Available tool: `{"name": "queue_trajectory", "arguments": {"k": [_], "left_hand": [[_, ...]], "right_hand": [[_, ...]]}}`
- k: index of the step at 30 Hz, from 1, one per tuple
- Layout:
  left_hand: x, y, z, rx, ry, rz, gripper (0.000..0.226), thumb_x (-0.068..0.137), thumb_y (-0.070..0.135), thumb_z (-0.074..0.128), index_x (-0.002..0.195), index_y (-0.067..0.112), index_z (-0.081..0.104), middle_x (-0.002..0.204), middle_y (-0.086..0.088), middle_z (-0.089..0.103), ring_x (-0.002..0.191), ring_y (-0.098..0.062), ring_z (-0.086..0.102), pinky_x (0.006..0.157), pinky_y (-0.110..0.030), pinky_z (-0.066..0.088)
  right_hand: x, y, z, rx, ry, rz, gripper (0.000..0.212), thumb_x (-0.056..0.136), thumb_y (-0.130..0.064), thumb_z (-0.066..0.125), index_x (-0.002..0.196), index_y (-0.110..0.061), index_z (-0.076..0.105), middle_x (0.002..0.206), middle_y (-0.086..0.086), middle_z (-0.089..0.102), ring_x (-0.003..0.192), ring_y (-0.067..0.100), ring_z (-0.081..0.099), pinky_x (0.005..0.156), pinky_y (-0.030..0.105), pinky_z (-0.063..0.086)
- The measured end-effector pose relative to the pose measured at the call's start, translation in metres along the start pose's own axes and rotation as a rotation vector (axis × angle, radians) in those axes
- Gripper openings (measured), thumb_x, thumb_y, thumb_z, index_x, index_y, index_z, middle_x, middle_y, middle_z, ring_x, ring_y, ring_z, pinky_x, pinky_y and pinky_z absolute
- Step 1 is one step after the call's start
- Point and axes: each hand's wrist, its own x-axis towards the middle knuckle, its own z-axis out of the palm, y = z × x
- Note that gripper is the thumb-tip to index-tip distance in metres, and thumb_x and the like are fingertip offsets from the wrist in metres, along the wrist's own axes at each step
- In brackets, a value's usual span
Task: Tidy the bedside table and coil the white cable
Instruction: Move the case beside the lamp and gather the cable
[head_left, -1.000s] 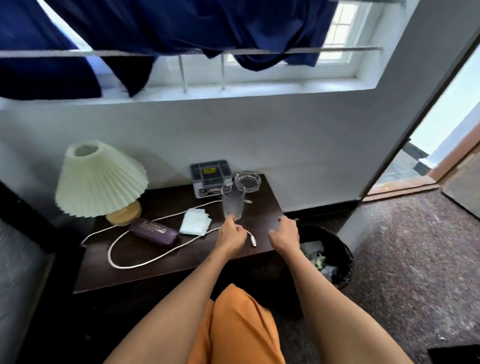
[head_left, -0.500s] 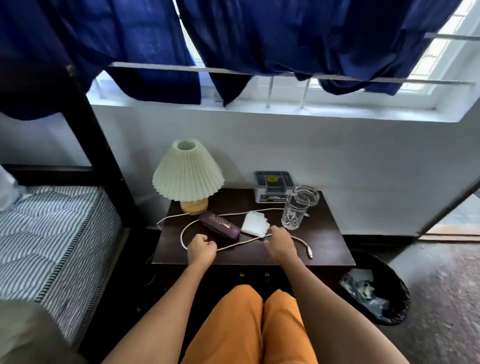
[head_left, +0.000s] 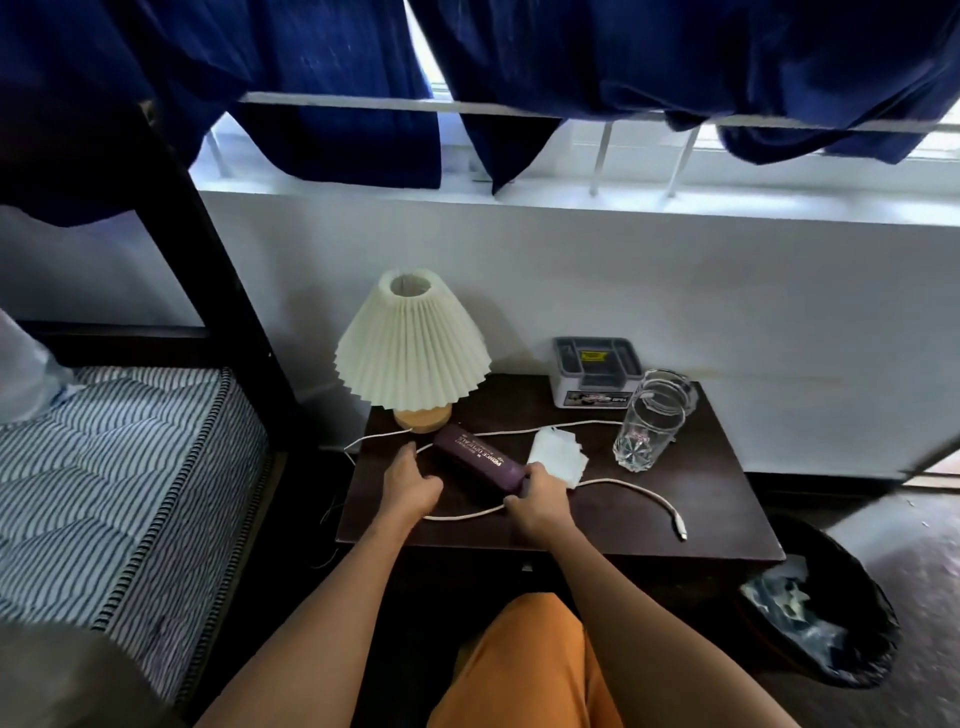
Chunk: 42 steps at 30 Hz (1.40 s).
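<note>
In the head view, the dark table (head_left: 623, 525) carries a pleated lamp (head_left: 413, 353), a purple case (head_left: 478, 457), a white folded cloth (head_left: 558, 457), a drinking glass (head_left: 644, 431), a glass ashtray behind it and a small grey box (head_left: 596, 371) at the back. The white cable (head_left: 613, 486) runs in a loose loop round the case, its plug end lying free near the front right edge. The left hand (head_left: 410, 486) rests beside the near left of the case, fingers curled; whether it holds the cable I cannot tell. The right hand (head_left: 537, 501) grips the near end of the case, with the cable passing under or through it. The likely step is lifting the case clear of the loop. To do it well, raise it straight up so the cable does not snag, keep the cable from dragging the cloth or nudging the glass, and set the case near the back edge. A bin (head_left: 815, 618) stands on the floor to the right.
</note>
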Motion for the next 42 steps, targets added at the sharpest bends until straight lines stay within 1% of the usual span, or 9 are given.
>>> {"name": "queue_trajectory", "arguments": {"k": [4,11,16,21,27,30,34,38,42], "left_hand": [[0.020,0.014,0.004,0.069,-0.076,0.065,0.075,0.075,-0.002,0.055,0.144,0.015,0.030,0.141,-0.015,0.044,0.121,-0.033,0.053,0.100,-0.039,0.047],[0.049,0.020,0.018,0.207,-0.179,0.111,0.084,0.072,0.000,0.060,0.147,0.015,0.023,0.148,-0.014,0.031,0.138,-0.028,0.033,0.113,-0.040,0.033],[0.054,0.013,0.025,0.216,-0.154,0.107,0.069,0.071,0.000,0.058,0.137,0.009,0.040,0.138,-0.015,0.046,0.129,-0.029,0.044,0.108,-0.039,0.038],[0.041,0.021,0.023,0.179,-0.121,0.122,0.069,0.073,0.000,0.054,0.139,0.011,0.038,0.139,-0.013,0.044,0.127,-0.029,0.046,0.103,-0.037,0.042],[0.042,0.048,0.030,0.084,-0.066,0.171,0.067,0.076,-0.003,0.051,0.140,0.009,0.035,0.131,-0.016,0.047,0.122,-0.030,0.049,0.091,-0.025,0.041],[0.046,0.062,0.034,0.082,-0.082,0.150,0.067,0.081,-0.001,0.052,0.144,0.008,0.030,0.136,-0.017,0.044,0.125,-0.031,0.047,0.094,-0.026,0.040],[0.061,0.068,0.042,0.109,-0.114,0.118,0.069,0.078,0.006,0.052,0.143,0.008,0.029,0.141,-0.018,0.041,0.129,-0.032,0.043,0.106,-0.038,0.040],[0.076,0.079,0.051,0.198,-0.133,0.062,0.063,0.081,0.008,0.052,0.140,0.006,0.033,0.135,-0.019,0.049,0.125,-0.033,0.047,0.101,-0.032,0.041],[0.090,0.087,0.060,0.235,-0.167,-0.004,0.060,0.083,0.013,0.050,0.141,0.009,0.033,0.134,-0.018,0.051,0.123,-0.033,0.048,0.101,-0.033,0.042]], "right_hand": [[0.014,-0.003,0.006,0.053,0.028,0.072,0.041,0.084,-0.016,0.060,0.120,-0.004,0.046,0.121,0.019,0.058,0.113,0.034,0.055,0.092,0.034,0.045],[0.025,-0.009,0.015,0.122,0.032,0.099,0.046,0.083,-0.015,0.058,0.124,-0.002,0.041,0.123,0.019,0.056,0.115,0.036,0.054,0.093,0.037,0.044],[0.029,-0.017,0.018,0.240,-0.009,0.166,0.047,0.081,-0.015,0.059,0.122,-0.002,0.040,0.123,0.020,0.055,0.116,0.037,0.053,0.094,0.037,0.044],[0.027,-0.027,0.017,0.386,0.051,0.264,0.050,0.078,-0.020,0.059,0.121,-0.005,0.040,0.125,0.019,0.051,0.116,0.036,0.051,0.099,0.040,0.044],[0.034,-0.034,-0.005,0.438,0.220,0.160,0.040,0.079,-0.012,0.057,0.117,-0.006,0.046,0.126,0.017,0.047,0.119,0.033,0.044,0.105,0.037,0.034],[0.049,-0.030,-0.018,0.419,0.242,0.113,0.041,0.080,-0.014,0.057,0.120,-0.007,0.049,0.127,0.015,0.049,0.123,0.031,0.044,0.107,0.036,0.033],[0.077,-0.024,-0.023,0.381,0.200,0.075,0.045,0.079,-0.017,0.058,0.123,-0.008,0.054,0.129,0.013,0.056,0.124,0.029,0.047,0.108,0.037,0.035],[0.108,-0.022,-0.021,0.373,0.113,0.093,0.048,0.077,-0.020,0.058,0.124,-0.013,0.058,0.133,0.013,0.054,0.126,0.032,0.044,0.110,0.039,0.035],[0.130,-0.023,-0.021,0.348,0.038,0.049,0.051,0.078,-0.016,0.056,0.129,-0.016,0.054,0.146,0.015,0.037,0.134,0.037,0.030,0.115,0.040,0.027]]}}
